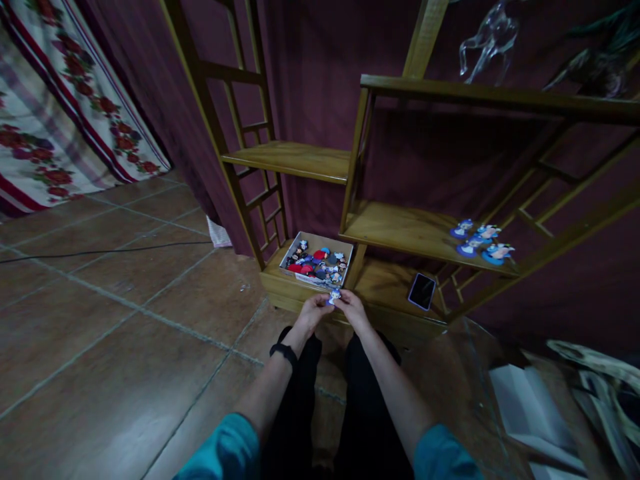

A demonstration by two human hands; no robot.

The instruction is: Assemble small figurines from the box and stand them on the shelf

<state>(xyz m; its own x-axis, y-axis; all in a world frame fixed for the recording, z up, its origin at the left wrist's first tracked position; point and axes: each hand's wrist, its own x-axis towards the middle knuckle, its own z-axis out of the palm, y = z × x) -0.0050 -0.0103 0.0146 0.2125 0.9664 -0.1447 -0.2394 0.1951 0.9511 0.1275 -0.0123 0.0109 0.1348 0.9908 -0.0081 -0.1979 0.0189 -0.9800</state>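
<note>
A small purple-and-white toy figurine [334, 296] is held upright between my two hands, just in front of the lowest shelf. My left hand [314, 313] pinches it from the left, and my right hand [352, 309] grips it from the right with the fingertips. Right behind them sits a shallow white box [289, 251] full of small figurines in red, black, blue and grey. On the middle shelf to the right, several similar blue and purple figurines [470, 248] stand grouped near the shelf's right end.
A dark-screened phone [422, 291] lies on the lower shelf, right of the box. The wooden shelf unit [395, 225] has uprights and lattice sides. Above stands a clear glass animal figure [490, 40]. A white box [530, 403] is on the floor at right; a black cable [105, 252] crosses the tiles.
</note>
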